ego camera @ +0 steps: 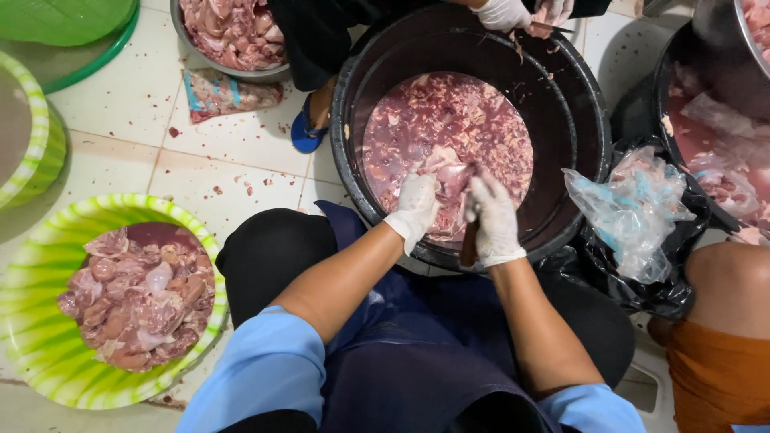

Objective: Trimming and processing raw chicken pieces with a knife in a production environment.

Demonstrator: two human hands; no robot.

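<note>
2 gloved hands over a black tub [589, 120] of raw meat in reddish water.

Tiled floor [128, 120] crowded, open only in narrow strips between vessels; green striped basin [32, 321] of cut pieces at left, plastic bags [634, 208] against tub's right edge. Near tub's front rim, left hand [415, 207] closed on a meat piece [445, 164]; right hand [491, 216] closed around a wooden knife handle [468, 244], blade hidden.

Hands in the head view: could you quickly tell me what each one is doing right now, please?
Left hand: gloved, closed on a piece of raw meat over the black tub.
Right hand: gloved, closed around a knife handle.
</note>
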